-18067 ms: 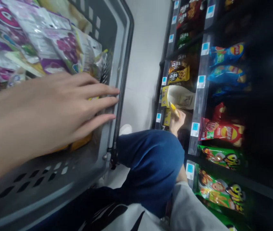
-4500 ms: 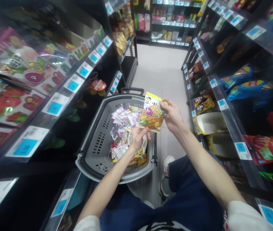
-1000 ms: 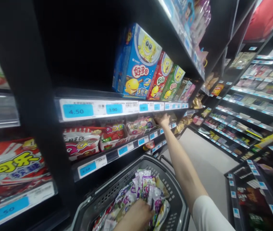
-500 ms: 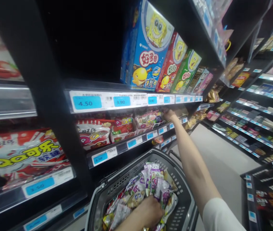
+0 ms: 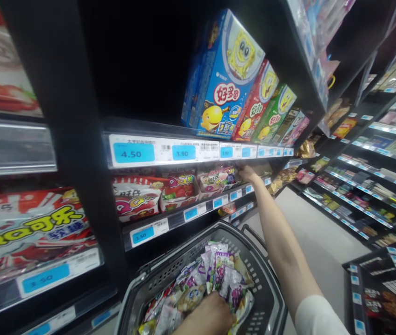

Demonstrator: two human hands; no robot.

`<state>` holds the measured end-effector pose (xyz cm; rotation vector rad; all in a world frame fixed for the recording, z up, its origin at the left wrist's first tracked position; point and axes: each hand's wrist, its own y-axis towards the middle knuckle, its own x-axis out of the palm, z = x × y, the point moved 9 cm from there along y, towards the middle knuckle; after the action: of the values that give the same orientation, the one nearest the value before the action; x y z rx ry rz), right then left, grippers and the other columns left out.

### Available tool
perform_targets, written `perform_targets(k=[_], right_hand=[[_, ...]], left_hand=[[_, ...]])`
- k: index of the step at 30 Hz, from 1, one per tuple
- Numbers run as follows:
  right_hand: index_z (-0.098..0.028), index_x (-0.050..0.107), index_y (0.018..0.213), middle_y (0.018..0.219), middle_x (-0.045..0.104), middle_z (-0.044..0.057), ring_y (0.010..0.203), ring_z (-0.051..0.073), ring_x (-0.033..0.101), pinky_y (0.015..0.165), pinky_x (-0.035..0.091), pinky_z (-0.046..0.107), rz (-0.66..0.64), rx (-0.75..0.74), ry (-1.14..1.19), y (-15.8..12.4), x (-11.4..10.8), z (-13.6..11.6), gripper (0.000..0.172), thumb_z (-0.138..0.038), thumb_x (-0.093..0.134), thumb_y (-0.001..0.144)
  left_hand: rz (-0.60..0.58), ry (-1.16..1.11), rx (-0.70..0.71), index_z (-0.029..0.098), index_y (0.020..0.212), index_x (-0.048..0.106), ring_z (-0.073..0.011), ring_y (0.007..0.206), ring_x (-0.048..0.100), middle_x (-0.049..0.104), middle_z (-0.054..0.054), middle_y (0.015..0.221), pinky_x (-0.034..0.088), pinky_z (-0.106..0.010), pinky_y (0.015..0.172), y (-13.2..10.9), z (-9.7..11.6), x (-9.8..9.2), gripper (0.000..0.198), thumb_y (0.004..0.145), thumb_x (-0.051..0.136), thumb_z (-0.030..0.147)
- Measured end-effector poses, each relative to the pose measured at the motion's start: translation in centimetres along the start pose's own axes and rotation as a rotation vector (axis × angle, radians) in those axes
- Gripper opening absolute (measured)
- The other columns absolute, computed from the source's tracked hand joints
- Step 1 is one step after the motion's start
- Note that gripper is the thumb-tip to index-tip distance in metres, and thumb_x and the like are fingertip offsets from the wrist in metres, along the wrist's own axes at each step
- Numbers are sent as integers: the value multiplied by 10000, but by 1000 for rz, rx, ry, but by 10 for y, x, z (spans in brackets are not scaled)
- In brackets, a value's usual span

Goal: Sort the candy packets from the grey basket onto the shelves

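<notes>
My right hand (image 5: 247, 173) reaches far out into the middle shelf, right beside a tray of pink and purple candy packs (image 5: 218, 179). Its fingers are tucked under the shelf edge and too small to read. My left hand (image 5: 207, 317) is low in the grey shopping basket (image 5: 267, 298), fingers curled down over the heap of purple and white candy packets (image 5: 215, 279) that fills it.
Blue, red and green cartoon snack boxes (image 5: 223, 86) stand on the shelf above, over a strip of blue price tags (image 5: 134, 151). Red candy bags (image 5: 138, 197) lie left of my reach. Another shelf rack (image 5: 368, 195) lines the aisle's right side, with pale floor (image 5: 323, 242) between.
My right hand has stayed at the shelf by the candy tray, shifting slightly. My left hand remains on the packets in the basket. The view has drifted a little.
</notes>
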<state>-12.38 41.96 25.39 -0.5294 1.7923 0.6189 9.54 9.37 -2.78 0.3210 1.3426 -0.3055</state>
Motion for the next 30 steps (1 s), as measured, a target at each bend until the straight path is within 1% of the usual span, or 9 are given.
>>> perform_targets(k=[3, 7, 11, 14, 18, 20, 22, 25, 30], right_hand=[[-65, 755, 1103, 1121, 734, 213, 1104, 328, 681, 850, 504, 288, -13, 8, -46, 0, 0, 1, 343, -149, 581, 819], [-83, 770, 1071, 1075, 754, 188, 1045, 298, 709, 830, 517, 271, -45, -12, -77, 1, 3, -2, 315, -126, 588, 818], [-87, 766, 1080, 1120, 742, 197, 1110, 315, 685, 923, 506, 302, 56, -31, -85, -7, -9, -3, 330, -103, 609, 790], [-76, 753, 1099, 1116, 741, 192, 1123, 310, 677, 987, 488, 328, 141, -37, -69, -28, -24, 0, 340, -107, 575, 811], [-107, 673, 1253, 1268, 694, 136, 1212, 236, 628, 1074, 442, 308, 266, -89, -1, -73, -38, 9, 440, -114, 431, 885], [-118, 618, 1334, 1328, 666, 114, 1253, 228, 600, 1108, 424, 330, 310, -195, 49, -93, -38, 7, 518, -85, 406, 863], [-112, 582, 1378, 1339, 658, 116, 1266, 251, 591, 1114, 429, 370, 257, -295, 58, -105, -27, 3, 587, -54, 417, 818], [-79, 527, 1421, 1340, 649, 148, 1260, 284, 589, 1098, 442, 402, 137, -304, -25, -105, -9, -2, 652, -16, 421, 781], [-73, 497, 1436, 1292, 654, 201, 1272, 356, 551, 1029, 470, 466, 165, -108, -238, -73, -18, -7, 588, -68, 453, 850]], left_hand=[[8, -5, -10, 184, 826, 704, -230, 706, 730, 739, -61, 722, 512, -307, 606, 3, -4, 3, 112, 888, 633, 245], [-42, 4, -30, 190, 826, 715, -239, 706, 737, 746, -59, 733, 494, -296, 574, 8, -8, 8, 97, 873, 649, 244], [-31, 13, -64, 190, 831, 721, -254, 732, 746, 748, -70, 736, 511, -308, 606, 3, -12, -5, 108, 881, 634, 230], [-27, 7, -60, 179, 812, 723, -258, 732, 745, 745, -78, 728, 526, -321, 631, -3, -13, -20, 92, 861, 652, 212], [-48, -25, -38, 134, 797, 733, -274, 736, 744, 751, -116, 755, 526, -327, 616, -9, -20, -37, 101, 843, 656, 181], [-37, -35, -51, 124, 796, 737, -268, 747, 747, 752, -143, 774, 523, -310, 614, -12, -26, -42, 94, 833, 659, 163], [-9, -37, -63, 129, 808, 738, -256, 772, 750, 754, -143, 777, 530, -298, 641, -14, -31, -44, 129, 855, 618, 137], [-38, -40, -69, 128, 827, 740, -259, 794, 752, 760, -143, 808, 539, -300, 664, -15, -31, -36, 150, 871, 600, 158], [-95, -10, -25, 145, 894, 749, -274, 807, 748, 761, -140, 844, 566, -342, 704, -14, -19, -26, 183, 886, 602, 253]])
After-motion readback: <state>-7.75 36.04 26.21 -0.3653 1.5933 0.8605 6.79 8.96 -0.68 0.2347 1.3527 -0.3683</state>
